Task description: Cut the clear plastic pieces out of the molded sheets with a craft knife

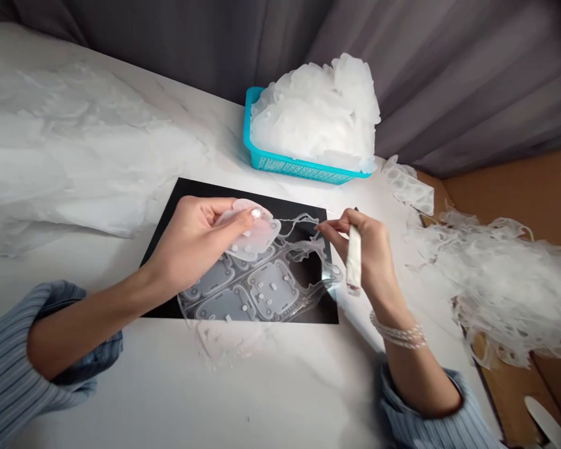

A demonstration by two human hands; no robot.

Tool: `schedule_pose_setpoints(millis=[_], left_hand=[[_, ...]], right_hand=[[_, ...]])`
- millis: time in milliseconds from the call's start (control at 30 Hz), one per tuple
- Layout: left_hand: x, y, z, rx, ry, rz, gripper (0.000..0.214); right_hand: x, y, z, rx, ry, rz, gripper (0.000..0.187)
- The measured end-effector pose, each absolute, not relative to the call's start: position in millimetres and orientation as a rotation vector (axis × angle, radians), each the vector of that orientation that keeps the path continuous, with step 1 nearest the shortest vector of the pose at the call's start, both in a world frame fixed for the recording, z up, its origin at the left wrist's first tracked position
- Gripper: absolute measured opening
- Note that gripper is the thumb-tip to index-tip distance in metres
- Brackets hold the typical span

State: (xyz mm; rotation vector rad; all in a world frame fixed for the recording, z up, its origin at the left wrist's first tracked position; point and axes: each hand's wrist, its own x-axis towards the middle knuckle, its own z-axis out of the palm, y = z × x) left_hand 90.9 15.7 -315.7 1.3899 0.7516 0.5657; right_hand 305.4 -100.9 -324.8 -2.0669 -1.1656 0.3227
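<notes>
My left hand (pixel 191 240) pinches a rounded, translucent molded piece (pixel 257 234) between thumb and fingers, lifting it just above a clear molded sheet (pixel 266 290) with rounded-square cells and small white studs. That sheet lies on a black mat (pixel 206 190). My right hand (pixel 364 249) grips a white-wrapped tool (pixel 354 262) against its palm, and its fingertips sit by a thin, clear strand (pixel 303 221) running from the sheet. The tool's tip is hidden by my fingers.
A turquoise basket (pixel 299 167) heaped with white translucent scraps (pixel 318 112) stands beyond the mat. More perforated scraps (pixel 495 287) lie on the right, by cardboard (pixel 509 187). Crumpled white film (pixel 75 149) covers the white table's (pixel 285 399) left side. A grey curtain (pixel 168 43) hangs behind.
</notes>
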Motion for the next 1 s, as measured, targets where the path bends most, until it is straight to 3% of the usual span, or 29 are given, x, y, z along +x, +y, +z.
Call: schedule_pose_setpoints(millis=[200, 467, 1000], left_hand=[[95.2, 16.2, -311.5, 1.083, 0.583, 0.411, 0.014], [91.0, 6.4, -303.2, 0.977, 0.484, 0.373, 0.013], [88.8, 9.3, -303.7, 0.825, 0.405, 0.318, 0.016]], right_hand=[[292.6, -109.3, -295.4, -2.044, -1.160, 0.294, 0.037], [242.5, -114.5, -276.9, -1.465, -0.919, 0.932, 0.047], [238.0, -115.5, -277.9, -1.328, -0.702, 0.938, 0.048]])
